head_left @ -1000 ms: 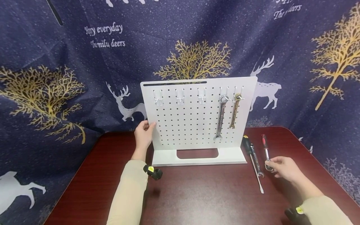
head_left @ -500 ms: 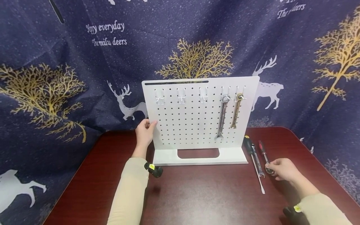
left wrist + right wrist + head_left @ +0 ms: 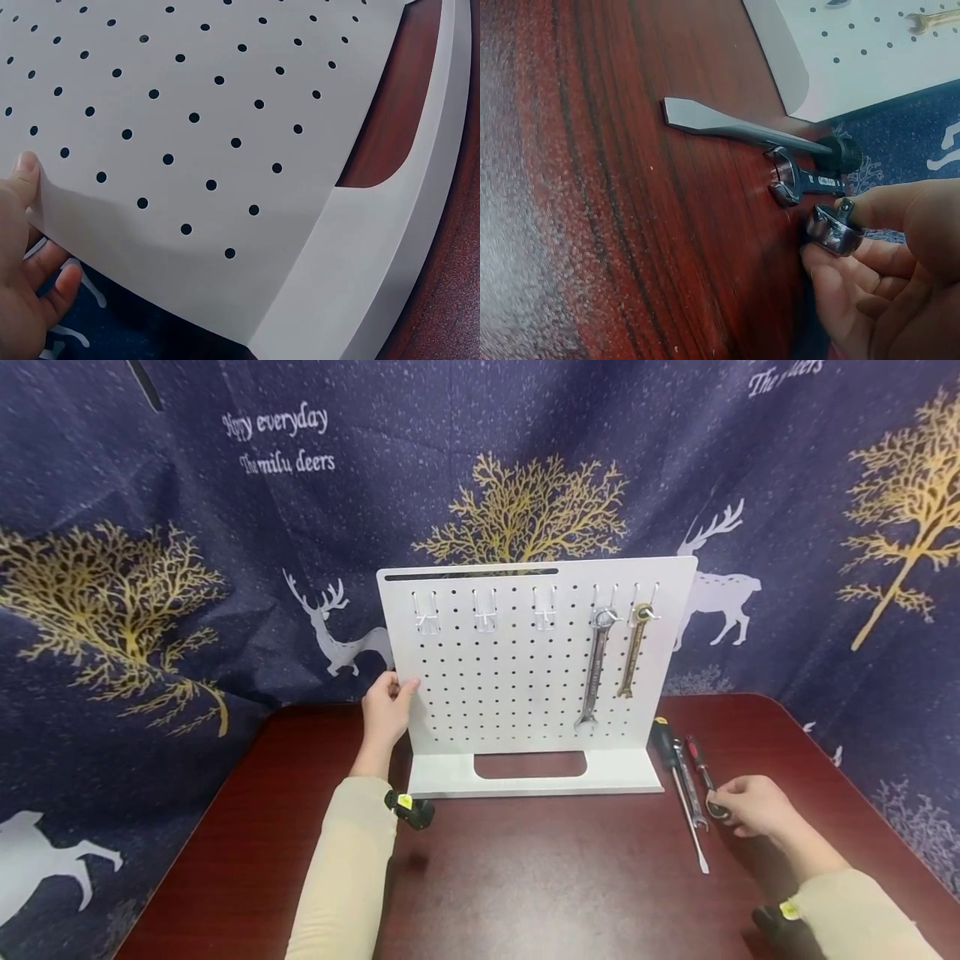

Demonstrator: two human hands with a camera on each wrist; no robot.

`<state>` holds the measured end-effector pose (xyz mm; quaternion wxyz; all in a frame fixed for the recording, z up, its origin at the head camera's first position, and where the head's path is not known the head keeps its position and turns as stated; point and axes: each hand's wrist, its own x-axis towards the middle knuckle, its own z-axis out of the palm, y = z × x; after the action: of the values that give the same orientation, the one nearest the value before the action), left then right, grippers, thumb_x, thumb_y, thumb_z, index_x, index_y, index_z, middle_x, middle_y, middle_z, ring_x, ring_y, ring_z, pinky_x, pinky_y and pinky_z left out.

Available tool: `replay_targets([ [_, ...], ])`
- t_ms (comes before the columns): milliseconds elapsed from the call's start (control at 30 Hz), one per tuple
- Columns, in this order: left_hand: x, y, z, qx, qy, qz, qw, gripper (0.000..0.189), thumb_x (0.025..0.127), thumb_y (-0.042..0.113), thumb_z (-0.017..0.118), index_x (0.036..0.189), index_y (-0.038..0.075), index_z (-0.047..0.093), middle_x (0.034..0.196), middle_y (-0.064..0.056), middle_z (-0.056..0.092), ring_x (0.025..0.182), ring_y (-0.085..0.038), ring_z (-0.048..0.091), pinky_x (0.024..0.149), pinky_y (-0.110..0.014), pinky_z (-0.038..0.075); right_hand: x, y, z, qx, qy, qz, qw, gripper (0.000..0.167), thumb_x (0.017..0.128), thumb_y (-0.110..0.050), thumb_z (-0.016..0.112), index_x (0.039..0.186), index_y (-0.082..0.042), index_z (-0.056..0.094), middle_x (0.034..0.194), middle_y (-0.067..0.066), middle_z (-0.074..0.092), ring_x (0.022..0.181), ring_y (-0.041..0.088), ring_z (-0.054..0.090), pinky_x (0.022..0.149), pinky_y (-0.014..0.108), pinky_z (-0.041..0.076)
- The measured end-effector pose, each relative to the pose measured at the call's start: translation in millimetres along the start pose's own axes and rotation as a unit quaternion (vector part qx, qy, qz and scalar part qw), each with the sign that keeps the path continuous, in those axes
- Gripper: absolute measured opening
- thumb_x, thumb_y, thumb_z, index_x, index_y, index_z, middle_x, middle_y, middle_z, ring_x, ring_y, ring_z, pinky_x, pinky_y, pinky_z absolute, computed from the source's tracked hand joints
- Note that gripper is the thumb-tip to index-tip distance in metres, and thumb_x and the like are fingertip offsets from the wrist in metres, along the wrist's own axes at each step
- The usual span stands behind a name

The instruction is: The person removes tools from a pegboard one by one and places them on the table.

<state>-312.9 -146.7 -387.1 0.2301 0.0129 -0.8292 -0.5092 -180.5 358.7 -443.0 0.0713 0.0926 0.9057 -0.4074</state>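
Observation:
My left hand (image 3: 386, 714) pinches the left edge of a white pegboard (image 3: 510, 693), thumb on the front face and the other fingers behind, as the left wrist view also shows. On the right, my right hand (image 3: 757, 810) grips the round metal head of a ratchet wrench (image 3: 835, 229) between thumb and fingers. Its red and black handle (image 3: 697, 752) points away toward the back of the table. Just left of it lie a combination wrench (image 3: 690, 785) and a flathead screwdriver (image 3: 684, 797) with a dark handle, side by side.
A silver wrench (image 3: 596, 668) and a smaller gold-toned wrench (image 3: 634, 652) hang from hooks on the board's right side. Several other hooks (image 3: 486, 614) line its upper left. The dark red table (image 3: 540, 877) meets a blue patterned cloth (image 3: 300, 527) behind.
My right hand has shifted slightly left with the ratchet wrench, whose handle has swung left toward the other tools. The left hand keeps its hold on the board. The view has tilted slightly.

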Motion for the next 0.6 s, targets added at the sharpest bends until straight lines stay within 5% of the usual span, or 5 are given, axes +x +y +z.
replay_targets([
  [600,-0.1,-0.4,-0.4,-0.006,-0.002,-0.001,1.0,0.026,0.09,0.028,0.065,0.088,0.004,0.055,0.072,-0.008,0.054,0.069,-0.019,0.046,0.06,-0.028,0.038,0.7,-2.6,-1.1,-0.028,0.015,-0.013,0.9994,0.04,0.09,-0.015,0.059,0.114,0.017,0.054,0.057,0.0,0.055,0.055,0.011,0.053,0.048,0.03,0.051],
])
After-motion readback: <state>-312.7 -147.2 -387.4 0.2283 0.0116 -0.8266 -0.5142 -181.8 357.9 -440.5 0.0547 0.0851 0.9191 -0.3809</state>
